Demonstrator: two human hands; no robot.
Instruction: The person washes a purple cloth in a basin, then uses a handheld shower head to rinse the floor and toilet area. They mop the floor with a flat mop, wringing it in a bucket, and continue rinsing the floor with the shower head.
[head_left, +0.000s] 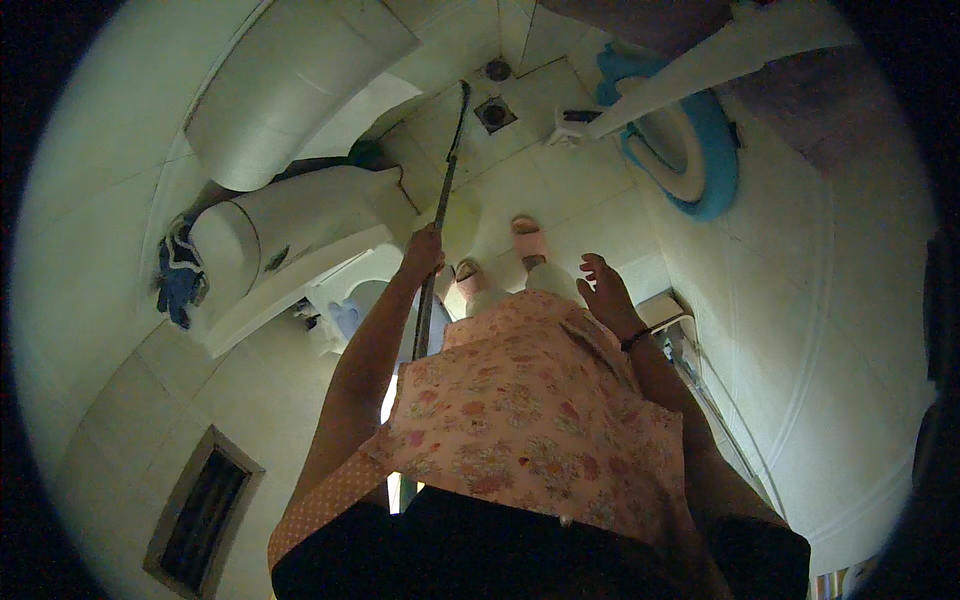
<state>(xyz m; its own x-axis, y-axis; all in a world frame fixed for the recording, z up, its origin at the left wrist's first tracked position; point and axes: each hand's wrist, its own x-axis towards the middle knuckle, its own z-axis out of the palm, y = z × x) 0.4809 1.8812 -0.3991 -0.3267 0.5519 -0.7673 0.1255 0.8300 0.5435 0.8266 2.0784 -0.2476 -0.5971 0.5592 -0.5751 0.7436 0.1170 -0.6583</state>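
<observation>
My left hand (424, 253) is wrapped around the dark pole of a long-handled floor squeegee (445, 199). The pole slants up from beside my apron, and its thin black head (462, 112) reaches the tiled floor just left of a square floor drain (495, 115). My right hand (606, 292) hangs free in front of my right hip, fingers apart and slightly curled, with nothing in it. A dark band circles that wrist. I wear a pink floral apron (517, 405) and pink slippers (528, 236) on pale tiles.
Left stand a large white cylindrical body (300, 90) and a rounded white fixture (300, 225), with blue cloth or gloves (180, 281) beside it. A blue-rimmed tub (712, 157) leans by the right wall behind a long white object (690, 75). A metal-framed rack (679, 326) stands near my right arm.
</observation>
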